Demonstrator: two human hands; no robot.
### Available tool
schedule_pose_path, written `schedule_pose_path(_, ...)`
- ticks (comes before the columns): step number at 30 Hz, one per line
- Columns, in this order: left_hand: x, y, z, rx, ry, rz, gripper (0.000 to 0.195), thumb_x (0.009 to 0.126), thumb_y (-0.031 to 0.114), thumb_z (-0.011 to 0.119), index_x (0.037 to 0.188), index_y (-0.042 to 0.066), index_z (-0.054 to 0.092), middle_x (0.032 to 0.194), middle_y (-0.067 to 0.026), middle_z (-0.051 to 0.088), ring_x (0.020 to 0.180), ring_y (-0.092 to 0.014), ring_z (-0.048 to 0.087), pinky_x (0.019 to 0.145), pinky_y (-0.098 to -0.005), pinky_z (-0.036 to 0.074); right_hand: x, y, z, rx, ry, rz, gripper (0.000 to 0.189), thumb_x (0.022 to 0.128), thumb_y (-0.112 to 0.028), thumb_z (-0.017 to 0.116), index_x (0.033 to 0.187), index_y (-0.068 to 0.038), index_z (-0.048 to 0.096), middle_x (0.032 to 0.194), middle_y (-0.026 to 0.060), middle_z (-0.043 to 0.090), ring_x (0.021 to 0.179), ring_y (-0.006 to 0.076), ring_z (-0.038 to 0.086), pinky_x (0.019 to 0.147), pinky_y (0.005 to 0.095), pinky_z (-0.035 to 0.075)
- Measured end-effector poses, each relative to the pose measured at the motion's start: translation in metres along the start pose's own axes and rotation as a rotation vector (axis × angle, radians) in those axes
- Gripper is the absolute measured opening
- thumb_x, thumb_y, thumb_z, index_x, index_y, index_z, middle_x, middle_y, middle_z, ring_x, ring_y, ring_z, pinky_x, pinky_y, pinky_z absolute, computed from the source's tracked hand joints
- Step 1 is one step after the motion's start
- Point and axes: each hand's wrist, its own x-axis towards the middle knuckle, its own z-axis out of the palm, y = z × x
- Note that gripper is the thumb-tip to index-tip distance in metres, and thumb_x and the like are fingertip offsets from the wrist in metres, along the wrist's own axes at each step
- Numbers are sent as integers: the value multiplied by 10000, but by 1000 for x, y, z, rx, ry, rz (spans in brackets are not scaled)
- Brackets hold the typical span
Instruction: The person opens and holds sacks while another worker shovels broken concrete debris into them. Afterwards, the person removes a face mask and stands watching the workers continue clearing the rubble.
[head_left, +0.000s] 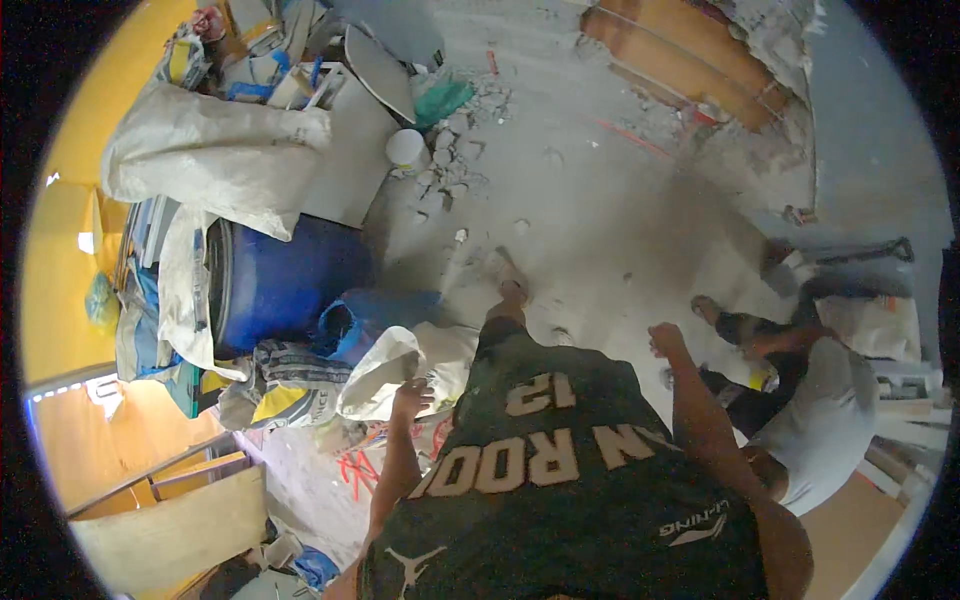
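Observation:
My left hand (412, 399) is in front of a white woven sack (382, 367), its fingers loosely apart. Whether it touches the sack cannot be told, and nothing shows in its grasp. My right hand (666, 341) hangs over the dusty floor (607, 247) with its fingers curled in and no object visible in it. Beyond the left hand, a blue plastic drum (292, 281) stands with a blue plastic container (337, 330) beside it. Several printed sacks (289, 390) lie crumpled near the drum.
Another person (814, 420) in a white shirt bends at my right, near a long-handled tool (862, 253). Broken rubble (450, 161) lies beside a white bucket (408, 150). A large white sack (217, 154) and boards (345, 150) pile up at the left. Broken masonry (757, 157) edges an orange-brown panel (682, 52).

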Motion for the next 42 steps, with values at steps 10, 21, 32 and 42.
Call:
schedule_pose_path(10, 54, 166, -47, 191, 49, 207, 224, 798, 153, 511, 971, 13, 525, 816, -73, 625, 674, -161, 615, 561, -248, 494, 25, -128, 55, 220, 31, 333, 249, 817, -283, 518, 652, -96, 513, 530, 54, 528, 444, 190, 541, 382, 332, 453)
schedule_pose_path(21, 114, 385, -76, 270, 239, 297, 217, 816, 149, 516, 982, 16, 560, 758, -65, 609, 613, -130, 565, 480, -244, 437, 125, -368, 128, -87, 8, -195, 291, 795, -295, 549, 813, -6, 576, 612, 88, 568, 496, 164, 541, 478, 306, 451)
schedule_pose_path(32, 122, 385, -15, 194, 189, 173, 233, 849, 186, 496, 999, 17, 549, 786, -70, 611, 605, -121, 564, 522, -248, 449, 298, -250, 99, -815, -486, -362, 220, 756, -317, 573, 844, -115, 574, 682, 65, 568, 648, 181, 564, 536, 378, 464)
schedule_pose_path(42, 137, 422, -2, 280, 320, 263, 246, 842, 233, 520, 967, 25, 560, 758, -52, 608, 588, -100, 553, 500, -227, 424, 323, -461, 72, -110, -200, -87, 243, 785, -288, 566, 846, -52, 563, 682, 65, 576, 562, 146, 556, 489, 279, 470)
